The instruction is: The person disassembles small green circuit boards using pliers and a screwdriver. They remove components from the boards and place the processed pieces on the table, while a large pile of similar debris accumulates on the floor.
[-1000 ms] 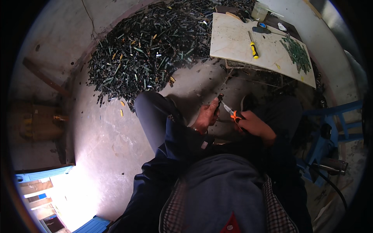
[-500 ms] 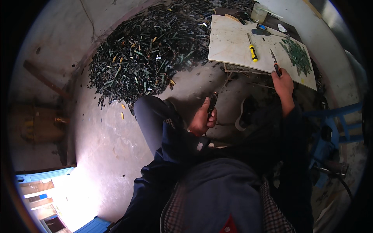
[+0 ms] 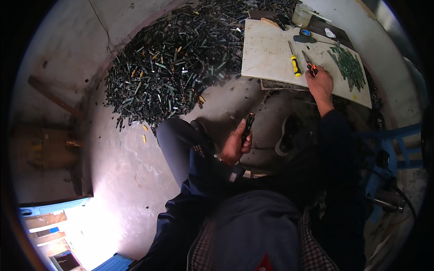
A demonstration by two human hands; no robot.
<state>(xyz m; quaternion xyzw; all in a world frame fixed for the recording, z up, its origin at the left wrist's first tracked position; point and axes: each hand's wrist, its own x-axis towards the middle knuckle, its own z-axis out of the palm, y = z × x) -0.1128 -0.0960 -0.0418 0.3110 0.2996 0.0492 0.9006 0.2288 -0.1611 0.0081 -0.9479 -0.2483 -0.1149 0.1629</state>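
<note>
left hand (image 3: 234, 147): wrapped round a slim dark stick-shaped part (image 3: 248, 127), hard and narrow, held just above my knee (image 3: 174, 128)

right hand (image 3: 320, 81): stretched out onto the board, fingers closed on the orange-handled pliers (image 3: 309, 64), whose metal tip lies on the surface

board (image 3: 266, 54): pale, flat, smooth slab, a bit scuffed, propped low over the floor

on the board: yellow-handled screwdriver (image 3: 294, 63) just left of the pliers, small heap of green strips (image 3: 347, 65) to the right

far edge: clear plastic cup (image 3: 301, 16), can't tell what's in it

floor (image 3: 122, 167): rough grey concrete

heap (image 3: 181, 63): huge messy pile of dark thin sticks, some yellow bits mixed in, spreading left of the board
</note>
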